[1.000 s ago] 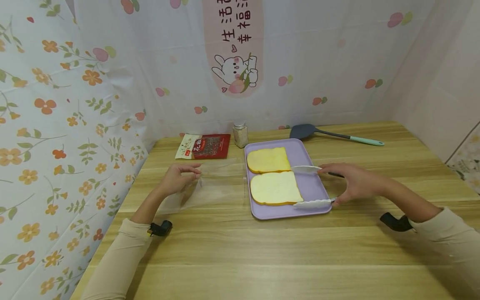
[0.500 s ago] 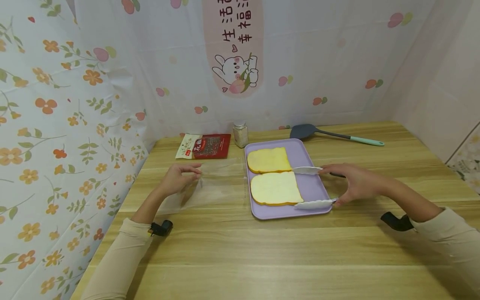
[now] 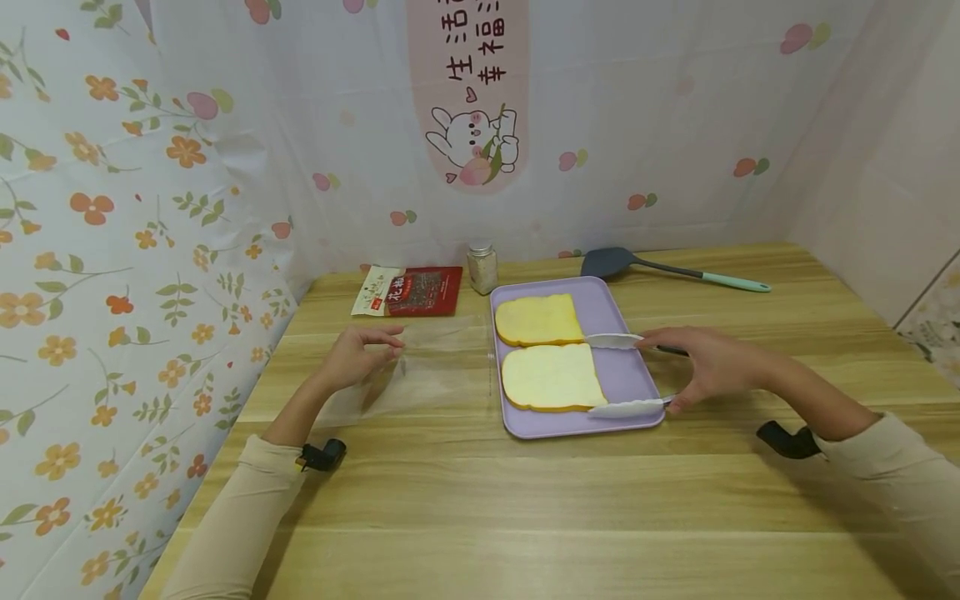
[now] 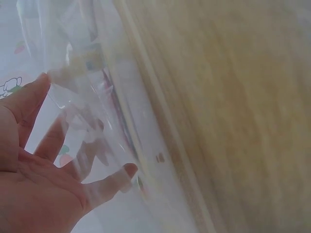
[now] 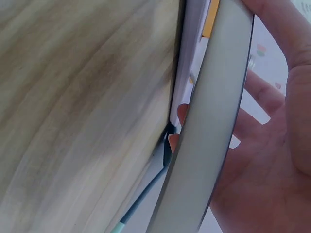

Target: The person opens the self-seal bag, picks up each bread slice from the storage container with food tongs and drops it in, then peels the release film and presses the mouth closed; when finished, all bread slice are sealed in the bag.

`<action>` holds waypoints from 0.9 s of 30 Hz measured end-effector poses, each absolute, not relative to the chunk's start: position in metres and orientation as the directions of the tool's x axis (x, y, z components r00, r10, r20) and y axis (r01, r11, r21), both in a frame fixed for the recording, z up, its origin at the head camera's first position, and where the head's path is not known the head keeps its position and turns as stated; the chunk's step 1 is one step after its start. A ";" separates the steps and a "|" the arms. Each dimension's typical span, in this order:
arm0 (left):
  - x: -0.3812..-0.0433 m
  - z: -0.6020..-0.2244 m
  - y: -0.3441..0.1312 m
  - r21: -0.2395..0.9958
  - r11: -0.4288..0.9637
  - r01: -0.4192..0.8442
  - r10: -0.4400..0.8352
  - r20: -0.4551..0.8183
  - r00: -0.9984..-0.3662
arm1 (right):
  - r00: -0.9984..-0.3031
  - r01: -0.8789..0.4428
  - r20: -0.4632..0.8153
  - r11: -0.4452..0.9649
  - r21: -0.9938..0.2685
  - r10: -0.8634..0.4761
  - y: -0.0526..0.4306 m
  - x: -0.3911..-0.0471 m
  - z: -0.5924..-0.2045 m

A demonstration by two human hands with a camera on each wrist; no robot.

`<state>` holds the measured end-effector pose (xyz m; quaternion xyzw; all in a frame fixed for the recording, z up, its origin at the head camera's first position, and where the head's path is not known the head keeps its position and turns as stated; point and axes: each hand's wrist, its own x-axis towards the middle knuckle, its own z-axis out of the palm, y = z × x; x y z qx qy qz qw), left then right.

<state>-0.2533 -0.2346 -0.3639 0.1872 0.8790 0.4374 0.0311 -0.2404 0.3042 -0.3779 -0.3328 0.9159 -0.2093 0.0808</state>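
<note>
My left hand (image 3: 360,358) pinches the edge of a clear plastic bag (image 3: 442,367); in the left wrist view, thumb and forefinger meet at the film (image 4: 77,92) and the other fingers spread behind it. My right hand (image 3: 708,367) grips a pair of tongs (image 3: 628,408) with white scalloped tips, spread apart. Its tips reach over a lilac tray (image 3: 626,379), one at each right-hand corner of the nearer bread slice (image 3: 551,377); whether they touch it I cannot tell. A yellower bread slice (image 3: 536,319) lies just behind. One metal tong arm (image 5: 204,121) crosses the right wrist view.
Behind the bag lies a red-and-cream seasoning packet (image 3: 416,292), with a small glass shaker (image 3: 482,268) beside it. A dark spatula (image 3: 660,267) with a mint handle lies at the back right. A patterned curtain (image 3: 337,125) borders the wooden table (image 3: 480,517).
</note>
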 end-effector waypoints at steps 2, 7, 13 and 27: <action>-0.254 -0.365 -0.236 0.784 0.544 0.299 0.358 0.105 -0.928 | -0.763 -0.577 -0.017 0.692 -0.434 -0.646 0.302 -0.241 -0.376; -0.258 -0.372 -0.239 0.794 0.537 0.286 0.357 0.094 -0.929 | -0.754 -0.580 -0.020 0.681 -0.447 -0.656 0.300 -0.242 -0.375; -0.246 -0.356 -0.230 0.797 0.535 0.280 0.363 0.083 -0.928 | -0.731 -0.606 -0.003 0.653 -0.454 -0.682 0.305 -0.243 -0.377; -0.247 -0.356 -0.231 0.774 0.552 0.310 0.371 0.105 -0.923 | -0.733 -0.611 -0.016 0.669 -0.423 -0.680 0.295 -0.243 -0.378</action>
